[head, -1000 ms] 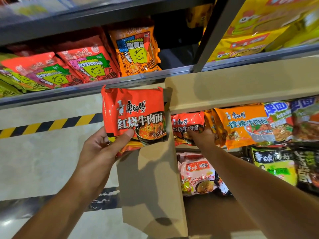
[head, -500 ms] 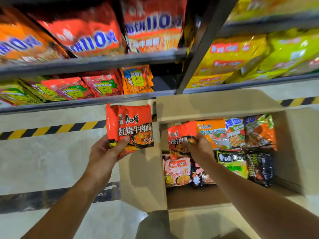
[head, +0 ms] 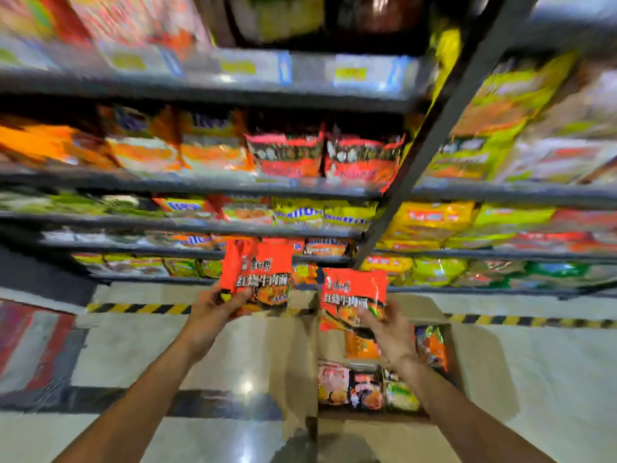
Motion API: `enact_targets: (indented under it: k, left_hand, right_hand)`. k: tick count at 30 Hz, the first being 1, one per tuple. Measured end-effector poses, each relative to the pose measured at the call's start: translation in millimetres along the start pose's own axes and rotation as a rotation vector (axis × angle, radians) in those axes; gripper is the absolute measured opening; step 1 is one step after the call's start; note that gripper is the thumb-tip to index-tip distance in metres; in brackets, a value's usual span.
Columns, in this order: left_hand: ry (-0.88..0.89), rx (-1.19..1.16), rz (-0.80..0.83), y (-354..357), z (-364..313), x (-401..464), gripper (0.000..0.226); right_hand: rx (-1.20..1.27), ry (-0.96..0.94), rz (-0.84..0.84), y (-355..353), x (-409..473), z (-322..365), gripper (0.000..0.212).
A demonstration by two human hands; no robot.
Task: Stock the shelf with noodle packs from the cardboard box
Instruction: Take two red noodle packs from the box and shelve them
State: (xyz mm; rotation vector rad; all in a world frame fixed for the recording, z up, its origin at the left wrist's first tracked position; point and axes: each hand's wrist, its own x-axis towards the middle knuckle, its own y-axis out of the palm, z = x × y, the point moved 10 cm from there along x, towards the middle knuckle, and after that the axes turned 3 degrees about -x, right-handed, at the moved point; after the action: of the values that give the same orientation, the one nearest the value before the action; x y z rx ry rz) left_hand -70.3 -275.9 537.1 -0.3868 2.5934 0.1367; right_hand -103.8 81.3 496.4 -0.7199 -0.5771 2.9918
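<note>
Lifted from the cardboard box (head: pixel 474 349), a second red noodle pack (head: pixel 354 295) is pinched by the right hand (head: pixel 390 332), the left hand (head: pixel 213 309) gripping another red pack (head: pixel 258 272); light, crinkly, slippery packets are judged best held by their edges.

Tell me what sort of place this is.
Most likely a grocery shop aisle. Tiered metal shelves are packed with snack and noodle packs, price tags line a shelf edge, and an open cardboard box of packs sits on the floor while each hand lifts a red noodle pack.
</note>
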Motion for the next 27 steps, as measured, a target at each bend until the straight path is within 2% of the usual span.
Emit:
enact_targets:
  k: [7, 9, 15, 19, 22, 25, 27]
  left_hand:
    - [0.224, 0.013, -0.032, -31.8, -110.7, -126.2, 0.020]
    - [0.266, 0.002, -0.051, -38.3, -129.0, -162.2, 0.023]
    - [0.389, -0.083, -0.230, -90.0, -166.3, -264.7, 0.038]
    - [0.466, -0.078, -0.299, -125.7, -189.0, -316.4, 0.031]
    - [0.534, -0.119, -0.366, -160.0, -203.3, -347.5, 0.032]
    - [0.592, -0.166, -0.411, -199.7, -213.6, -370.1, 0.038]
    - [0.643, -0.190, -0.460, -233.9, -221.9, -383.7, 0.043]
  right_hand:
    - [-0.088, -0.302, 0.036, -22.8, -64.0, 128.2, 0.036]
    - [-0.030, -0.369, 0.067, -24.9, -85.0, 156.3, 0.033]
    - [0.088, -0.507, 0.198, -24.7, -168.6, 248.5, 0.026]
    - [0.196, -0.604, 0.291, -17.3, -223.6, 302.4, 0.047]
    - [0.165, -0.657, 0.321, 2.8, -249.3, 336.8, 0.067]
    - [0.145, -0.722, 0.346, 31.2, -285.0, 370.6, 0.068]
    - [0.143, -0.740, 0.381, 57.6, -304.6, 390.9, 0.058]
